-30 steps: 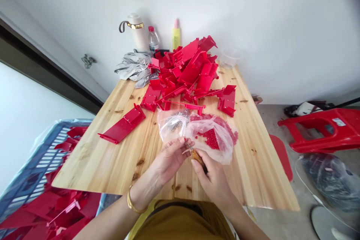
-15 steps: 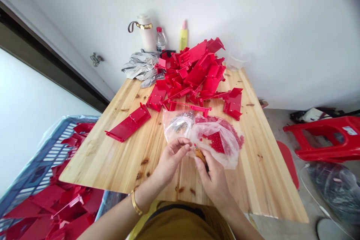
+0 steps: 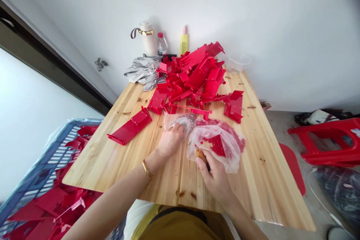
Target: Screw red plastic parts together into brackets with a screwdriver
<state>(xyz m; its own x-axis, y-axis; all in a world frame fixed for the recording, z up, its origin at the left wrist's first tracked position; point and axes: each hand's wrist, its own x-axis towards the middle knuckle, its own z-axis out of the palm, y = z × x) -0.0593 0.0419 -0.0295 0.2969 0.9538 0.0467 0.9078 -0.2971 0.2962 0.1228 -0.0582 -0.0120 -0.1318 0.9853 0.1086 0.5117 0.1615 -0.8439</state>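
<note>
My left hand [image 3: 169, 140] reaches forward with fingers curled onto a clear plastic bag of small silver metal parts [image 3: 182, 120]; whether it grips anything inside is hidden. My right hand [image 3: 215, 174] is closed round a small tool with a wooden handle [image 3: 200, 154] that carries a red bit at its tip. Just beyond it lies a clear bag of small red pieces [image 3: 221, 143]. Both bags rest on the wooden table [image 3: 112, 157].
A heap of red plastic parts [image 3: 194, 75] fills the table's far end, with one long red part [image 3: 129, 125] lying apart at left. Grey cloth [image 3: 142, 72], a thermos [image 3: 147, 37] and bottles stand by the wall. A blue crate [image 3: 42, 165] of red parts sits left, a red stool [image 3: 329, 140] right.
My left hand left the tool tip near my right hand and moved forward onto the bag of silver parts. The right hand kept the tool.
</note>
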